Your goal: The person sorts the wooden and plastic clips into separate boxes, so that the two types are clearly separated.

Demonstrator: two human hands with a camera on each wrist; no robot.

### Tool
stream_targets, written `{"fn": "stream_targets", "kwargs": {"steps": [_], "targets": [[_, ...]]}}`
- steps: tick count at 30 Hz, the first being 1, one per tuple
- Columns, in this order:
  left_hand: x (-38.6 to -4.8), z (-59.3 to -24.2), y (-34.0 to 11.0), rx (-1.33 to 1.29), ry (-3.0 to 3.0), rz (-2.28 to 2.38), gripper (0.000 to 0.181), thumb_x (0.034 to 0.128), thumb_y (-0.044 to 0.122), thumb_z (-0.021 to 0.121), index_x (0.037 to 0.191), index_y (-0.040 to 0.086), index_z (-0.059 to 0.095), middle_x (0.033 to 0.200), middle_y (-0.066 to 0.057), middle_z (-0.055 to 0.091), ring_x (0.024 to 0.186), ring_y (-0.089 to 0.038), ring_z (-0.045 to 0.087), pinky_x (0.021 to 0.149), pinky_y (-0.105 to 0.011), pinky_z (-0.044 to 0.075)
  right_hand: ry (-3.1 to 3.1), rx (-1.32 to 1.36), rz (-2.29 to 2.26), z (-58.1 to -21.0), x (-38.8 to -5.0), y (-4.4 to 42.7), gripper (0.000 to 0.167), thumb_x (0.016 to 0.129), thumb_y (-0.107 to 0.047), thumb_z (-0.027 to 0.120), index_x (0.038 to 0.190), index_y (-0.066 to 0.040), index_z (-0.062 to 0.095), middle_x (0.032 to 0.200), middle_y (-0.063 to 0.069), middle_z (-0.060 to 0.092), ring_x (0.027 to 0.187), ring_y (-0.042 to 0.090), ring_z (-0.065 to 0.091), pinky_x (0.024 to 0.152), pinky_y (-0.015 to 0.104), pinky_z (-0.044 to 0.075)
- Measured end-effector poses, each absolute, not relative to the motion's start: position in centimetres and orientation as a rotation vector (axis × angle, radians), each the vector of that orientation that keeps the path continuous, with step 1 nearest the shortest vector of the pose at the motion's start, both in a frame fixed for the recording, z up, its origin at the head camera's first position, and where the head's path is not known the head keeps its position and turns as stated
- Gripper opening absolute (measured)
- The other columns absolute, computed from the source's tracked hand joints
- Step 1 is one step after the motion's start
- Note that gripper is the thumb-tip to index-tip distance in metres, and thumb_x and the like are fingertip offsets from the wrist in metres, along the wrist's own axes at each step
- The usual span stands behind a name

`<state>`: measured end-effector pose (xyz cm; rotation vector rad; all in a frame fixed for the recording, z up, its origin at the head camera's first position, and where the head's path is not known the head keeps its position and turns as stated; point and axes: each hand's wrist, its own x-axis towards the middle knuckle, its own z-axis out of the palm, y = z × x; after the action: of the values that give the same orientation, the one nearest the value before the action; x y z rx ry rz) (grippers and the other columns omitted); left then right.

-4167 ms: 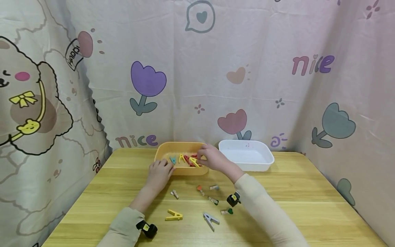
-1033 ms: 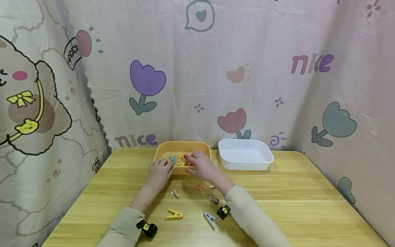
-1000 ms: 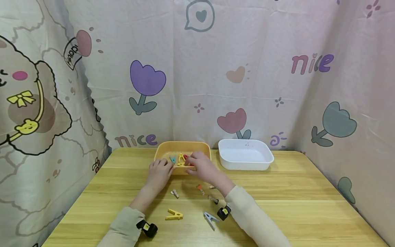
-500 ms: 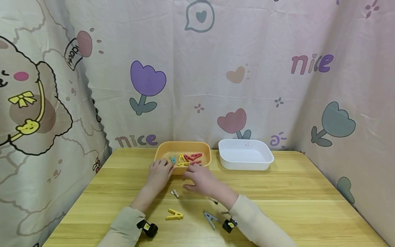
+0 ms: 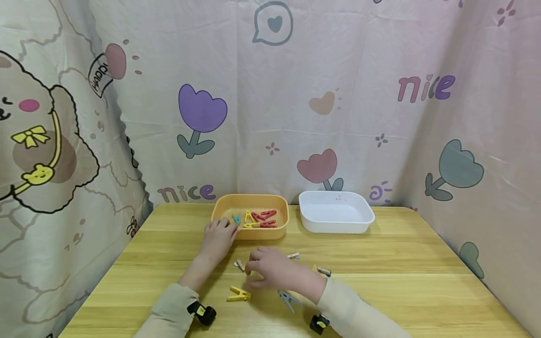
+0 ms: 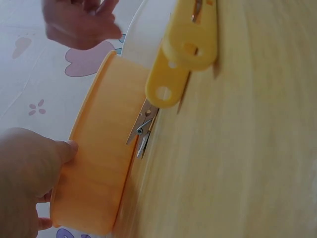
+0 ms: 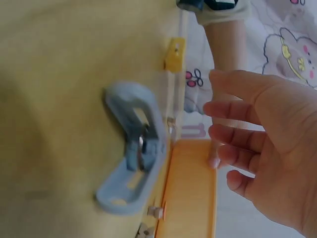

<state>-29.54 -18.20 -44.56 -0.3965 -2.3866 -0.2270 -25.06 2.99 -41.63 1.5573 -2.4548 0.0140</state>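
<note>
My left hand (image 5: 218,239) grips the near left rim of an orange plastic basket (image 5: 262,233); in the left wrist view its thumb lies against the outer wall. Inside the basket are a teal clothespin (image 5: 236,219), yellow clothespins (image 5: 248,218) and red clothespins (image 5: 268,215). My right hand (image 5: 276,270) hovers over the table, fingers loosely bent, holding nothing in the right wrist view (image 7: 277,144). Close to it lie a larger yellow clothespin (image 5: 239,294), a grey clothespin (image 5: 289,300) and a small wooden clothespin (image 5: 239,265). My hand and forearm hide part of the table.
A white plastic basket (image 5: 336,226) stands at the back right, beside the orange one. More small wooden clothespins (image 5: 324,271) lie right of my right hand. A patterned curtain (image 5: 262,108) hangs behind the wooden table (image 5: 405,281).
My right hand has left the orange basket and come back over the table. The yellow clothespin it held earlier now lies in the basket. My left hand has stayed on the rim.
</note>
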Motion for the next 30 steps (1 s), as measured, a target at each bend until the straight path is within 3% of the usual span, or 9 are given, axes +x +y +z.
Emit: {"fn": "stream_targets", "kwargs": {"steps": [5, 30], "targets": [[-29.6, -44.5, -18.2, -0.384, -2.404, -0.232, 0.012, 0.0874, 0.022, 0.072, 0.093, 0.013, 0.071, 0.084, -0.005, 0.056, 0.081, -0.027, 0.052, 0.077, -0.047, 0.045, -2.410, 1.620, -0.074, -42.1, -24.5, 2.8, 0.025, 0.087, -0.053, 0.064, 0.097, -0.031, 0.069, 0.094, -0.014, 0.058, 0.084, 0.002, 0.048, 0.067, 0.014, 0.030], [-29.4, -44.5, -18.1, -0.390, -2.392, -0.249, 0.010, 0.0881, 0.022, 0.071, 0.092, 0.013, 0.070, 0.083, -0.006, 0.056, 0.080, -0.028, 0.052, 0.074, -0.046, 0.045, -2.457, 1.666, -0.164, -42.8, -23.7, 2.0, 0.013, 0.086, -0.046, 0.069, 0.085, -0.033, 0.067, 0.087, -0.016, 0.053, 0.078, 0.001, 0.043, 0.064, 0.014, 0.027]]}}
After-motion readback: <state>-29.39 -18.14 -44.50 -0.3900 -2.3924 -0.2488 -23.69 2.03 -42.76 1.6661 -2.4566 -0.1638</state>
